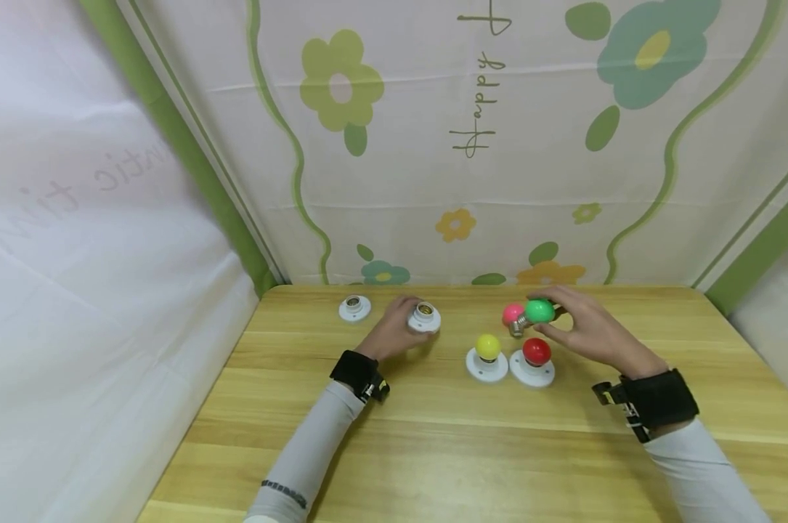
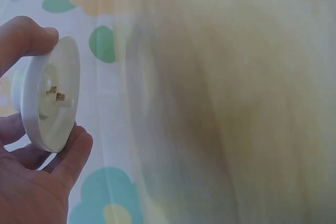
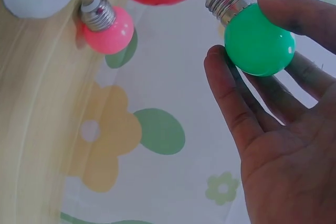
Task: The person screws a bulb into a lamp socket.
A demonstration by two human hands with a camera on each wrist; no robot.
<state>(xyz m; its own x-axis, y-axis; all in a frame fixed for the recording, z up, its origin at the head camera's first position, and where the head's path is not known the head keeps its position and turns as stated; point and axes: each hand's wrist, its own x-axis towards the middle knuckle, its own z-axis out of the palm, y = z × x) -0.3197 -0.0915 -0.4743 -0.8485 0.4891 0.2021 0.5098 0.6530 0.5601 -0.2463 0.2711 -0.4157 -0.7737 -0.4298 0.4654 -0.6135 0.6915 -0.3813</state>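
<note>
My left hand grips a round white lamp socket by its rim, with the brass-lined opening facing up. In the left wrist view the underside of this lamp socket shows, lifted off the table, thumb and fingers on opposite edges. My right hand pinches a green light bulb by its globe. The metal screw base of the green bulb points away from the palm in the right wrist view. Just beyond it, a pink light bulb lies on the table.
A yellow bulb and a red bulb stand in white sockets side by side, nearer me. Another white socket without a bulb sits at the back left of the wooden table. A patterned curtain hangs behind the table.
</note>
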